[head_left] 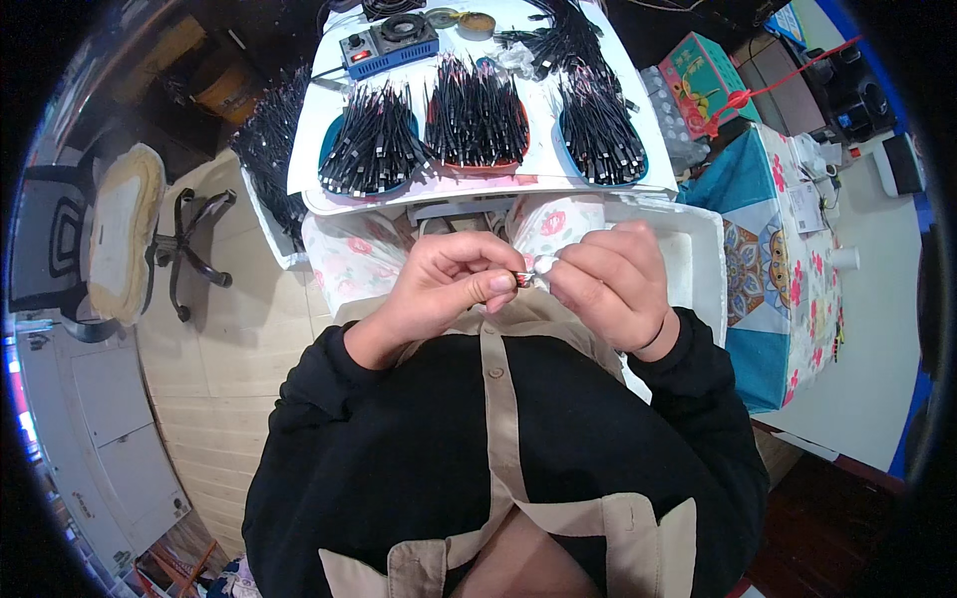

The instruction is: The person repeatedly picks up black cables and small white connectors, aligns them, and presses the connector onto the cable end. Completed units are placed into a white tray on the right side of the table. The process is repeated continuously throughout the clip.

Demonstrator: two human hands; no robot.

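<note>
In front of my chest, my left hand (454, 284) pinches a short black cable end (521, 279) between thumb and forefinger. Small red and pale wire tips show at that end. My right hand (613, 284) is closed close beside it, its fingertips meeting at the wires. White material (544, 266), perhaps finger covers, wraps those fingertips and hides what they grip. Beyond my hands, black cables with metal plugs stand bunched in three containers: a left bundle (377, 140), a middle bundle in a red container (478, 120) and a right bundle (601, 125).
A white table (538, 184) holds the bundles, a blue device with a knob (389, 48), a small round tin (476, 25) and more loose cables (558, 35). White boxes flank my legs; the left box (261, 214) is full of cables. An office chair (120, 234) stands left.
</note>
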